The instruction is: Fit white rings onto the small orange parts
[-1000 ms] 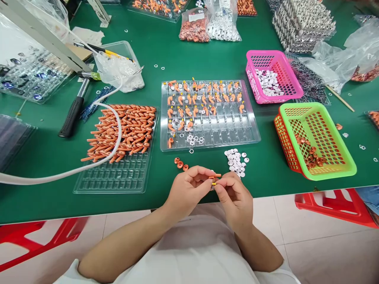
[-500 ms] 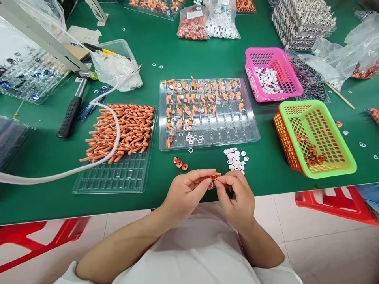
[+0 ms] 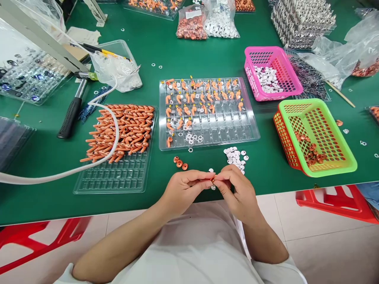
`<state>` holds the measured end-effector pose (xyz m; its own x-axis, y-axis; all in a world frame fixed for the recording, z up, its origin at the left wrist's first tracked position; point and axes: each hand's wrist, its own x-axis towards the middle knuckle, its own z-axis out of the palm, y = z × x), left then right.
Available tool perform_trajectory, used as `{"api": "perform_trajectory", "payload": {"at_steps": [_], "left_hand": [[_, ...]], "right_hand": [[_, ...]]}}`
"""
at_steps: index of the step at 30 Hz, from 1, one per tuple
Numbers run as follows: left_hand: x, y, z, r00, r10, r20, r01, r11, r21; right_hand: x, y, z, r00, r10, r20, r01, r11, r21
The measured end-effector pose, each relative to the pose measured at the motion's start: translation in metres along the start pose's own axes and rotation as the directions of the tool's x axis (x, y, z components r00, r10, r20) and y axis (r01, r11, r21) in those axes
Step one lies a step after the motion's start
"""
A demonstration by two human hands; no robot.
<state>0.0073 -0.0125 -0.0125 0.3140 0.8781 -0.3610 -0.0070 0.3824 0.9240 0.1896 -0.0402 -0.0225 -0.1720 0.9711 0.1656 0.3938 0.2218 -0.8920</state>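
Observation:
At the table's front edge, my left hand (image 3: 184, 191) and my right hand (image 3: 238, 192) meet fingertip to fingertip. Both pinch one small orange part (image 3: 212, 180) with a gold-coloured bit, mostly hidden by the fingers. White discs (image 3: 236, 156) lie in a loose pile just beyond my right hand. Beyond my left hand are several orange round caps (image 3: 180, 163). A clear tray (image 3: 237, 134) behind them holds rows of curved orange pieces and loose white rings. To the left, another clear tray (image 3: 111, 183) carries a dense heap of orange pieces (image 3: 127, 128).
On the right stand a pink basket (image 3: 257, 92) of white discs and a green basket (image 3: 334, 172) with orange caps. A hammer (image 3: 70, 116) lies left, near a white hose (image 3: 116, 146) curving over the left tray. Filled bags (image 3: 192, 25) sit at the back.
The fingers have shifted slightly around the orange part, and its orange end is now more covered. A white disc now shows just beyond the fingertips.

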Motion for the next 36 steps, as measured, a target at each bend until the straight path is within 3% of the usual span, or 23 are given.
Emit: {"api": "perform_trajectory", "payload": {"at_steps": [7, 14, 16, 19, 22, 29, 36], "left_hand": [[-0.002, -0.003, -0.001, 0.999, 0.004, 0.045, -0.006, 0.999, 0.048], [-0.006, -0.001, -0.002, 0.994, 0.055, 0.094, -0.068, 0.987, 0.146], [-0.006, 0.0, -0.001, 0.996, 0.054, 0.071, -0.064, 0.986, 0.153], [-0.004, 0.0, 0.0, 0.999, 0.02, 0.025, -0.022, 0.995, 0.096], [-0.002, 0.001, 0.0, 1.0, -0.025, 0.006, 0.025, 1.0, 0.018], [-0.002, 0.003, -0.002, 0.998, -0.049, -0.047, 0.045, 0.996, -0.079], [-0.002, 0.008, 0.001, 0.994, -0.071, -0.078, 0.06, 0.99, -0.128]], "right_hand": [[0.005, -0.002, -0.006, 0.99, 0.122, 0.07, -0.129, 0.987, 0.093], [0.007, -0.003, -0.006, 0.923, 0.353, 0.151, -0.378, 0.904, 0.2], [0.007, -0.003, -0.002, 0.938, 0.329, 0.106, -0.342, 0.927, 0.151], [0.005, -0.004, 0.006, 0.983, 0.184, -0.016, -0.184, 0.982, 0.041], [0.003, -0.003, 0.011, 0.996, 0.064, -0.055, -0.064, 0.998, 0.002], [0.002, 0.001, 0.006, 0.998, 0.06, 0.037, -0.063, 0.995, 0.08], [-0.001, 0.004, 0.005, 0.996, 0.091, -0.008, -0.091, 0.994, 0.063]]}}
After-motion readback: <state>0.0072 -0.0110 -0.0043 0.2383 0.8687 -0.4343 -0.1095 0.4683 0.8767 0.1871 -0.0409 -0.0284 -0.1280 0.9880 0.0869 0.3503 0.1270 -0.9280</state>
